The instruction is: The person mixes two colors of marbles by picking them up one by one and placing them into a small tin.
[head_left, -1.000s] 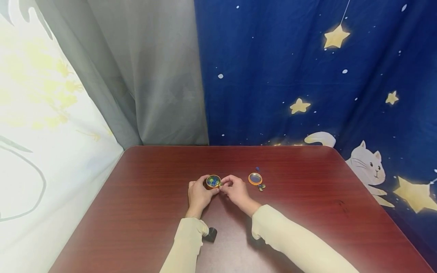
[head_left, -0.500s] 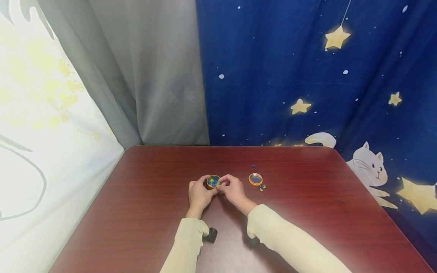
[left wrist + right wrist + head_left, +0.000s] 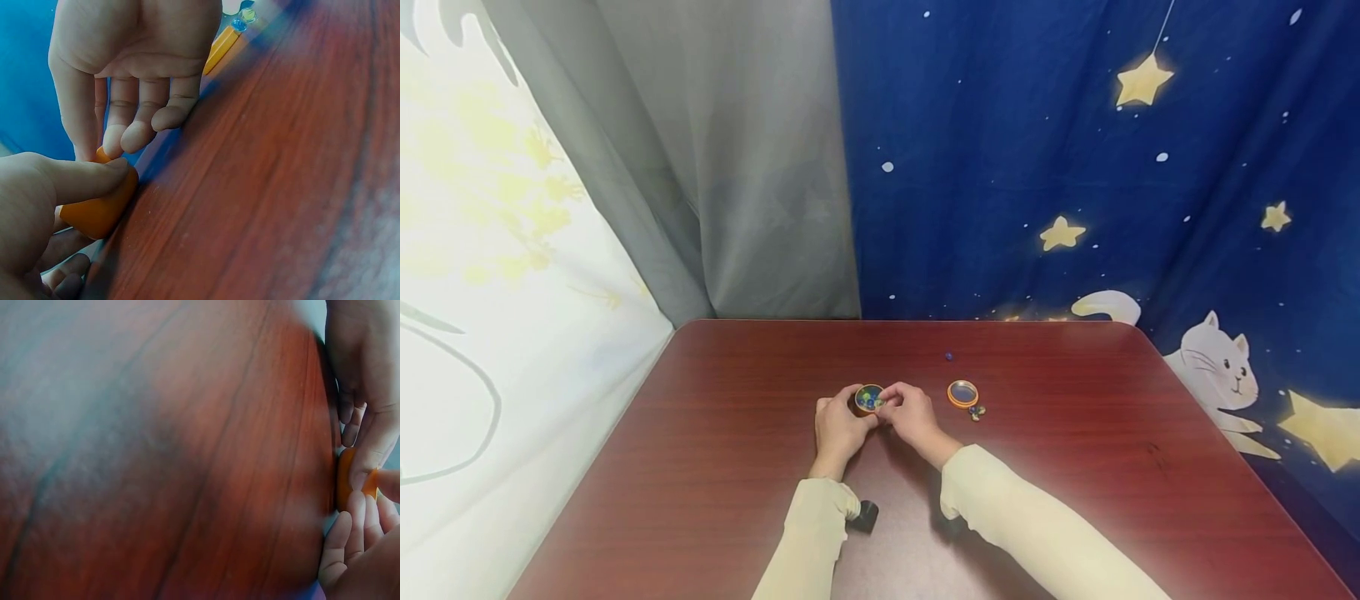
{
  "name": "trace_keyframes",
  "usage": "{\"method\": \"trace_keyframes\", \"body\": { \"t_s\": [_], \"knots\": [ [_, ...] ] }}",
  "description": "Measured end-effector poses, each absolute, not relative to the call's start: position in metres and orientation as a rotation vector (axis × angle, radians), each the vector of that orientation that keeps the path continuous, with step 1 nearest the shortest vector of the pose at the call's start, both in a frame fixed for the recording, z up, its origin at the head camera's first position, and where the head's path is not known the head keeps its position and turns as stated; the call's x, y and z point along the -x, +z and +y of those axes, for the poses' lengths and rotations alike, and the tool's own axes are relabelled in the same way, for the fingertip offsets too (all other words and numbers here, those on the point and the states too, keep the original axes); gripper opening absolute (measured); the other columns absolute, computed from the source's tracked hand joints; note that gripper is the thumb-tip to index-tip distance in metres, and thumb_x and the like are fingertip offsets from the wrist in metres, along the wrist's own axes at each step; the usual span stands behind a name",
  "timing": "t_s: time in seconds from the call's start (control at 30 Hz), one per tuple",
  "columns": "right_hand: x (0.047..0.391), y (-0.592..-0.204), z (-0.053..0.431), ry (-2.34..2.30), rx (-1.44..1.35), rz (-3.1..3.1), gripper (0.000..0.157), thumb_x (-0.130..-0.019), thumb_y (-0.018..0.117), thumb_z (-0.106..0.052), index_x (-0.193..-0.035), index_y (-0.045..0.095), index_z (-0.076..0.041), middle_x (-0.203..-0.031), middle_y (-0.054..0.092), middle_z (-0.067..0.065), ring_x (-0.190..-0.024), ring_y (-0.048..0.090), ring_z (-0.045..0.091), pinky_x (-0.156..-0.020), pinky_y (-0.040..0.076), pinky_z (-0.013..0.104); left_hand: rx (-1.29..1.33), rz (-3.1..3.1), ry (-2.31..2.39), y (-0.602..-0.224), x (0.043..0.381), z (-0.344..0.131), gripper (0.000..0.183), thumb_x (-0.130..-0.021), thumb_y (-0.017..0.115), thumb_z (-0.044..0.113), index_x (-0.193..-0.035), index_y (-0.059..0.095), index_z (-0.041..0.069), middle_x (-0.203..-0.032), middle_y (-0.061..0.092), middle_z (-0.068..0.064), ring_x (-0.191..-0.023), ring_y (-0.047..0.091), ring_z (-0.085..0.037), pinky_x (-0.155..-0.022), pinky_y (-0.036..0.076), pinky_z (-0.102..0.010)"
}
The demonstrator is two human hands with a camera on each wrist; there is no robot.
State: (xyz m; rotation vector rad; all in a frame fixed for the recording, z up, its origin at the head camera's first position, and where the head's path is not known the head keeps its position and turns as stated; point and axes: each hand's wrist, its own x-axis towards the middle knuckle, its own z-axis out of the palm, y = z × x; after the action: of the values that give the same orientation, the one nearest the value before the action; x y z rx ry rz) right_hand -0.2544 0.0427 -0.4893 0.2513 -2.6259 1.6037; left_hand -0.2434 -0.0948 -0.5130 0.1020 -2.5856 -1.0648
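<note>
Several blue and green glass marbles lie in a small round orange container (image 3: 94, 215), whose rim (image 3: 859, 408) faces up in the head view. My left hand (image 3: 838, 429) grips its side, the thumb along the near wall. At the rim's right edge, my right hand (image 3: 913, 421) pinches a greenish marble (image 3: 880, 404) between thumb and forefinger, largely covered by the fingertips. The remaining right fingers (image 3: 147, 119) hang loosely bent in the left wrist view. In the right wrist view both hands meet around the orange wall, and the marble is hidden.
Right of the hands lies an orange-rimmed round lid (image 3: 962, 394) with a clear middle. A few marbles (image 3: 976, 412) cluster beside it, and a lone blue marble (image 3: 949, 356) is farther back on the red-brown table (image 3: 745, 392). A black object (image 3: 865, 517) sits by the left cuff.
My right hand has shifted left, bringing the greenish marble from beside the container to its rim. The lone blue marble has rolled away and to the left. My left hand stays put.
</note>
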Motion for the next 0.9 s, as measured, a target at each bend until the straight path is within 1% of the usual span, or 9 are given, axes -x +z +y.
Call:
{"method": "trace_keyframes", "body": {
  "t_s": [0.23, 0.47, 0.67, 0.9],
  "knots": [
    [0.2561, -0.4911, 0.0431, 1.599, -0.264, -2.644, 0.014, -0.079, 0.077, -0.003, -0.091, 0.069, -0.001, -0.068, 0.063, 0.0, -0.057, 0.056, 0.007, -0.055, 0.049, 0.025, -0.085, -2.56, -1.065, -0.5141, 0.2429, -0.0956, 0.059, -0.062, 0.09, 0.029, -0.113, 0.07, 0.007, -0.094, 0.072, -0.009, -0.09, 0.051, -0.03, -0.078, 0.041, -0.041],
    [0.2588, -0.4912, 0.0461, 1.528, -0.304, -2.652, 0.014, -0.08, 0.078, -0.006, -0.091, 0.069, -0.005, -0.067, 0.062, -0.003, -0.06, 0.057, 0.009, -0.056, 0.049, 0.026, -0.095, -2.575, -1.081, -0.5145, 0.2435, -0.0949, 0.06, -0.062, 0.09, 0.03, -0.114, 0.07, 0.009, -0.096, 0.072, -0.007, -0.091, 0.05, -0.029, -0.078, 0.041, -0.041],
    [0.2621, -0.4892, 0.0476, 1.494, -0.298, -2.642, 0.013, -0.079, 0.078, -0.007, -0.089, 0.069, -0.008, -0.068, 0.062, -0.003, -0.061, 0.057, 0.009, -0.057, 0.049, 0.026, -0.108, -2.58, -1.101, -0.5136, 0.2444, -0.0949, 0.064, -0.062, 0.092, 0.037, -0.115, 0.07, 0.009, -0.098, 0.072, -0.007, -0.093, 0.05, -0.028, -0.08, 0.041, -0.041],
    [0.2645, -0.4878, 0.0487, 1.52, -0.308, -2.629, 0.011, -0.081, 0.076, -0.005, -0.089, 0.068, -0.005, -0.068, 0.063, 0.0, -0.06, 0.059, 0.01, -0.054, 0.051, 0.026, -0.12, -2.59, -1.115, -0.5125, 0.2442, -0.0944, 0.066, -0.062, 0.091, 0.04, -0.117, 0.069, 0.01, -0.098, 0.071, -0.006, -0.095, 0.049, -0.027, -0.08, 0.041, -0.041]
  ]
}}
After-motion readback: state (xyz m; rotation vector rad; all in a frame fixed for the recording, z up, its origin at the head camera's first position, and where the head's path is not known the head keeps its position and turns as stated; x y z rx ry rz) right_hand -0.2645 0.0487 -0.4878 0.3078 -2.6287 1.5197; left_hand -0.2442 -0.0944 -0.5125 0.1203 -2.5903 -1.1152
